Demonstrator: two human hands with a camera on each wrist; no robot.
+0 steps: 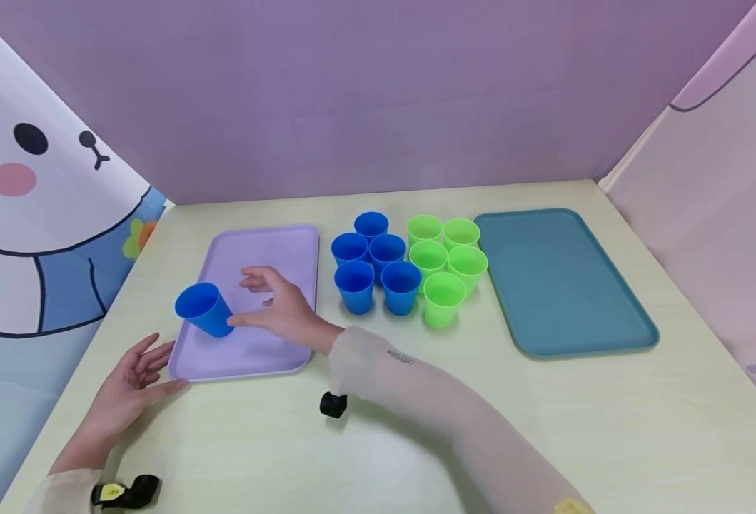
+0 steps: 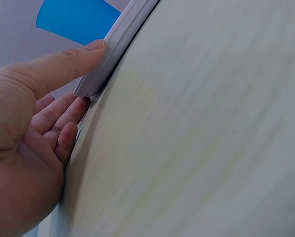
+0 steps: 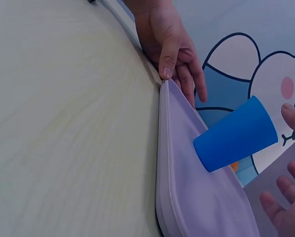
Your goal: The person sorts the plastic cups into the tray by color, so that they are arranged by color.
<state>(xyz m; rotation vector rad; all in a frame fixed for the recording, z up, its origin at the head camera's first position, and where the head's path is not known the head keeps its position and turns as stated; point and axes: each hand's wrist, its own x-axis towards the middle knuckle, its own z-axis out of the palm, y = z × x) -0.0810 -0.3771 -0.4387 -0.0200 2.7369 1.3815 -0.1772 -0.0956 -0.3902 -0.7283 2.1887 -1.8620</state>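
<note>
Placing blue plastic cup (image 1: 203, 313) on purple rectangular tray (image 1: 257, 251), apparently: spread right hand (image 1: 284, 305) is holding nothing, relaxed left hand (image 1: 132, 384) touching tray; probably requiring right-hand withdrawal.

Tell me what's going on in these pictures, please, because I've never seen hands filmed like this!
There's no robot here, just a person's two bare hands. The big picture looks down from the person's head; the other two are taken from the left wrist and the right wrist.

On the table are a purple tray, a teal tray, and between them five blue cups and five green cups. One more blue cup stands on the purple tray.

The left hand touches the purple tray's near corner. The right hand is beside that lone cup, fingers spread, not holding it.
</note>
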